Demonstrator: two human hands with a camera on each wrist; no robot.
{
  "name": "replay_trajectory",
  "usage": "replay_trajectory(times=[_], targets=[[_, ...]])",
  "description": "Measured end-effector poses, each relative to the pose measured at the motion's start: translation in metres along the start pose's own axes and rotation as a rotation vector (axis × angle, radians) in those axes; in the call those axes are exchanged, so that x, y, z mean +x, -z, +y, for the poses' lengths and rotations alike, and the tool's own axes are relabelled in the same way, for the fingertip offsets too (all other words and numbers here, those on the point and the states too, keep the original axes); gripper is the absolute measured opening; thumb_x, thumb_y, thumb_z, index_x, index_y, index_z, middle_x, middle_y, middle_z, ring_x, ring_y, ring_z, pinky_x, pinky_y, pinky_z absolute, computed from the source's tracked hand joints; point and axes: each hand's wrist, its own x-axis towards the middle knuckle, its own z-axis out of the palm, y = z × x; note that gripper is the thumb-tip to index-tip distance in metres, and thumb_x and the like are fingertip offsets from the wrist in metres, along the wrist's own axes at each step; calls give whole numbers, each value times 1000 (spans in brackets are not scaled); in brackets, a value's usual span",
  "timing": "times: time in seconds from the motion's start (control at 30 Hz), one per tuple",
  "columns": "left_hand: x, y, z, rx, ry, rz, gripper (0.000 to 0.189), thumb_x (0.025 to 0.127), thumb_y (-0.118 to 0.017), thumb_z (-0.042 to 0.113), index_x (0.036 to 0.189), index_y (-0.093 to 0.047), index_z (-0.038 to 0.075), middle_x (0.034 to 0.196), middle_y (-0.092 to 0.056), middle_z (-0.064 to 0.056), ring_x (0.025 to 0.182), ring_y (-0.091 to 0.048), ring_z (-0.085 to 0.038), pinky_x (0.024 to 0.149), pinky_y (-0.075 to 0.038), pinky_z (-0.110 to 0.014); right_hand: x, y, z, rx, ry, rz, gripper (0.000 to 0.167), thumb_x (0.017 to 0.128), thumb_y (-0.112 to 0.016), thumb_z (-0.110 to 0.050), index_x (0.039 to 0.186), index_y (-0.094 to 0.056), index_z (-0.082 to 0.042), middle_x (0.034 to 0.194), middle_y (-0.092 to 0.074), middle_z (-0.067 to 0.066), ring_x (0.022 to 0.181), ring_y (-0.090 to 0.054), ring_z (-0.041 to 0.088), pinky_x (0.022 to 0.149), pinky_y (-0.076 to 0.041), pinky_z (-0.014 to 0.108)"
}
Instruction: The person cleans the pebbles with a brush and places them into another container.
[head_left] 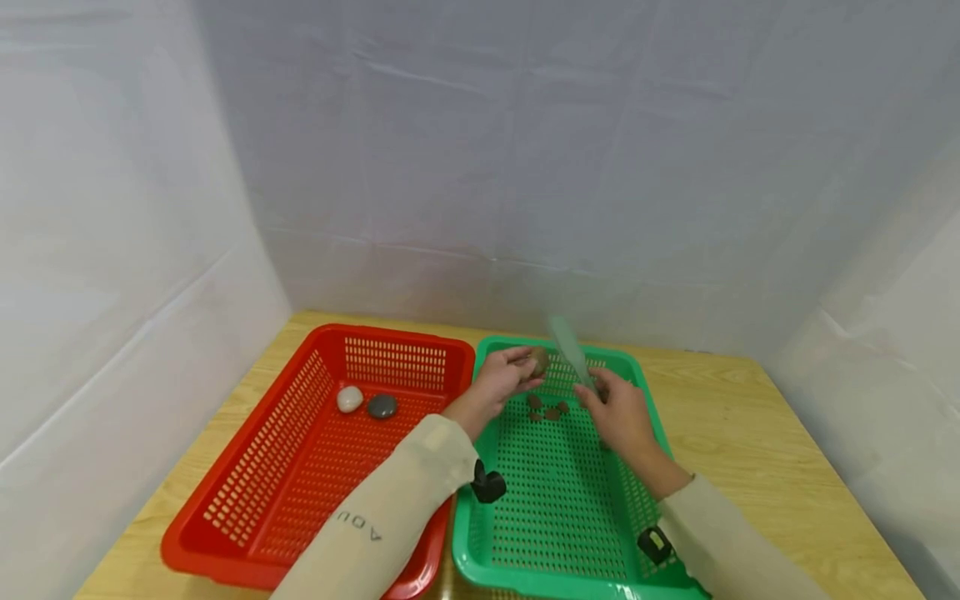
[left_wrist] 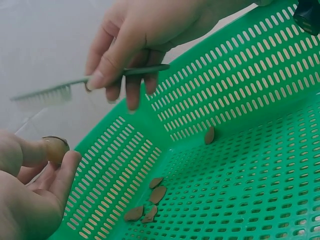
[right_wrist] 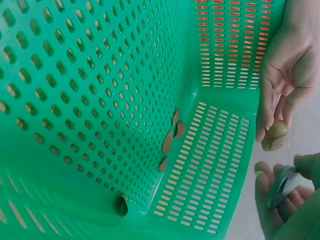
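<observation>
My left hand pinches a rounded, yellowish-brown pebble between thumb and fingers, above the far left part of the green basket. A dark edge shows along the pebble's top in the left wrist view. In my right hand is a green brush with pale bristles, gripped by its handle; its head is blurred. Bristles and pebble are apart. Below, several flat brown flakes lie on the basket floor near its far end, and another flake lies by the side wall.
A red basket stands left of the green one, close beside it. It holds a white pebble and a dark grey pebble. Both baskets sit on a wooden table, with pale sheeting hanging behind and at the sides.
</observation>
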Motion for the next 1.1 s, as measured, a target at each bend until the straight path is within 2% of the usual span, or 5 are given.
replay_trajectory(times=[0.17,0.33,0.63,0.87,1.1], targets=[[0,0,-1,12,-2,0,42,100,-51,1,142,-46,-2,136,-50,-23,115,-59,-34,89,-55,-30,-1,-1,-2,-2,64,-16,35,93,-67,-16,122,-63,3,83,-72,9,65,-64,14,52,-47,25],[1,0,-2,28,-15,-1,42,99,-53,-1,140,-48,-3,132,-55,-23,116,-59,-34,92,-54,-32,-1,-3,-2,1,71,-117,36,93,-67,-14,124,-62,3,80,-71,7,57,-55,8,48,-41,24],[0,0,-1,27,-17,13,42,99,-52,-1,140,-47,-3,133,-54,-23,117,-58,-34,95,-52,-35,-1,-2,-3,5,34,-206,41,91,-69,-18,126,-61,2,90,-73,14,71,-68,18,52,-47,26],[1,0,-1,4,-9,28,42,100,-51,0,141,-46,-3,137,-50,-23,116,-59,-33,89,-55,-29,0,-1,-1,-24,-63,-201,41,92,-69,-20,124,-61,5,86,-73,14,66,-66,16,50,-48,27],[2,0,-1,11,-11,39,41,99,-53,1,140,-49,-3,134,-53,-23,112,-61,-30,85,-56,-26,1,-1,2,-24,-62,-95,39,94,-66,-16,123,-58,9,85,-73,17,70,-70,23,55,-55,31]])
